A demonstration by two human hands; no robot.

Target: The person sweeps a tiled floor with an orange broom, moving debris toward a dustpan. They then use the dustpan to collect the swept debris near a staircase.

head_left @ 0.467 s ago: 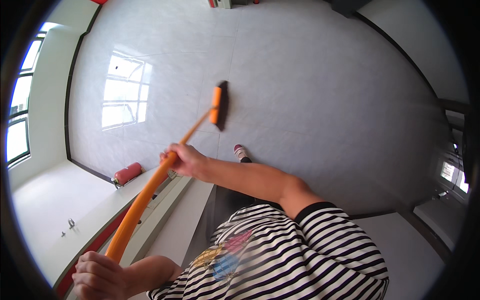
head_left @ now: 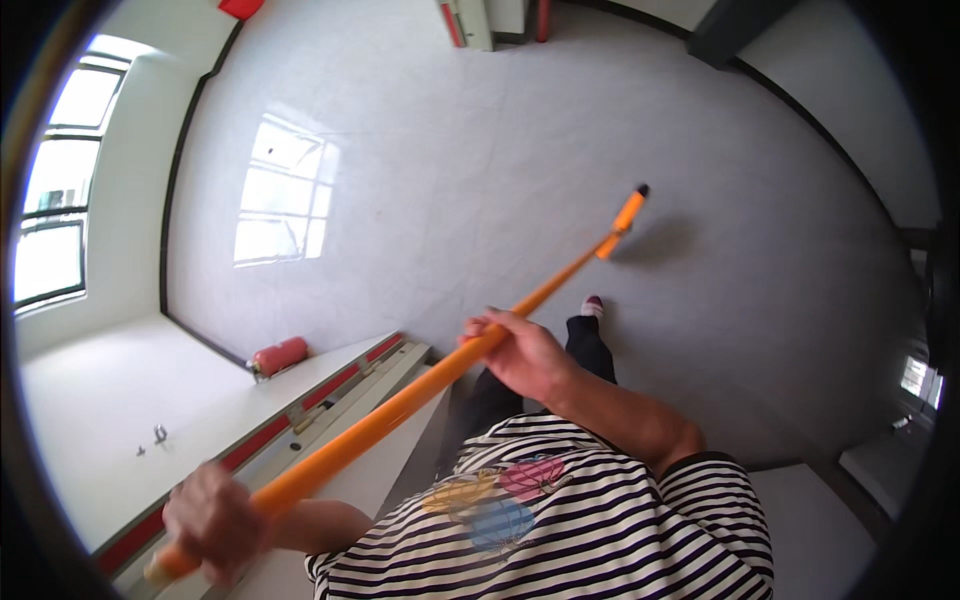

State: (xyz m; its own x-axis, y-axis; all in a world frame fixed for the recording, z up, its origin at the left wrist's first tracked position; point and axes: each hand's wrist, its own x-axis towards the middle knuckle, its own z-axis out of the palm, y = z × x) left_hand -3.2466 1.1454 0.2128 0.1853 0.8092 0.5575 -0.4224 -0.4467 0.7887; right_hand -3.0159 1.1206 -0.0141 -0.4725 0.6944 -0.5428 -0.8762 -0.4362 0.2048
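Observation:
A broom with an orange handle (head_left: 385, 420) slants from the lower left up to the right across my body. Near its top end, my left hand (head_left: 215, 520) is wrapped around the handle, slightly blurred. Further down the pole, my right hand (head_left: 520, 352) grips it in front of my striped shirt. At the far end, the orange broom head (head_left: 622, 222) is over the grey floor, ahead of and to the right of my foot. Its bristles are mostly hidden, with one dark tip showing. A soft shadow lies beside the head, which looks lifted off the floor.
Shiny grey floor (head_left: 430, 200) stretches ahead, reflecting a window at left. A red fire extinguisher (head_left: 280, 356) stands by the left wall. Close on my left is a white cabinet-like unit with a red stripe (head_left: 255, 443). A dark post (head_left: 735, 35) rises at the far right.
The broom head has swung to the right, and its bristles have turned mostly out of sight. My right hand has moved right with the handle. The whole view has shifted a little.

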